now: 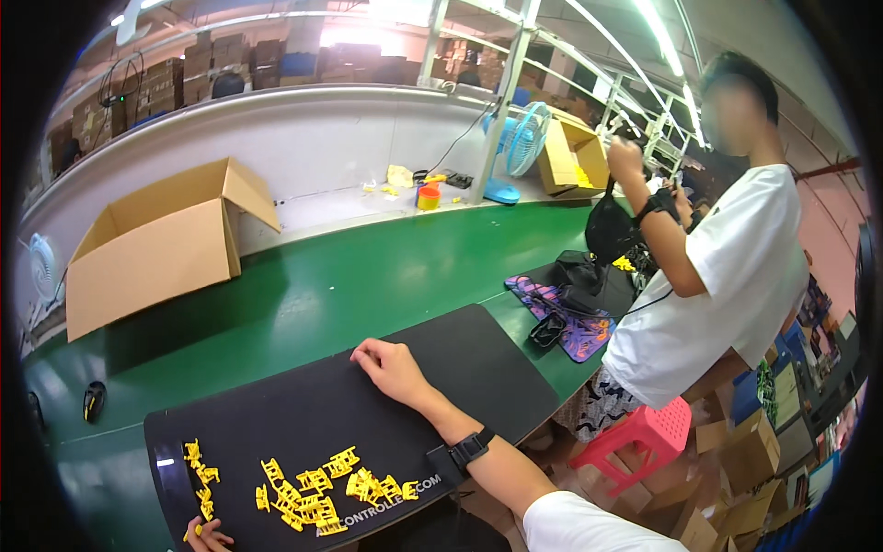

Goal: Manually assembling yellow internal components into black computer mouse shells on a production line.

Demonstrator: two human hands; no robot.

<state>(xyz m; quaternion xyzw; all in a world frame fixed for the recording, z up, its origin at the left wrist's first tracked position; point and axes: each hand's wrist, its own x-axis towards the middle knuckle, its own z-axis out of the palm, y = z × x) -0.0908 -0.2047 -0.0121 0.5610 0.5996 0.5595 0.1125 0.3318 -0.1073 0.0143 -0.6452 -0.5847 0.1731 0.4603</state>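
Observation:
A black desk mat (460,368) lies on the green bench in front of me. Over its far edge, my right hand (394,373) is closed, fingers curled; whatever may be inside them is hidden. My left hand (210,536) is at the lower left corner of the mat, partly cut off by the picture's rim. A yellow bit shows between its fingertips, seemingly a small yellow plastic piece (197,531). Just beyond that hand runs a short row of similar yellow pieces (205,501). To the right a loose pile of yellow plastic pieces (299,501) covers the mat's near part.
An open cardboard box (152,276) stands at the back left of the green bench (368,248). A black object (94,401) lies left of the mat. To the right, a person (727,239) handles something black beside a patterned mat (589,342). A pink stool (644,442) stands below.

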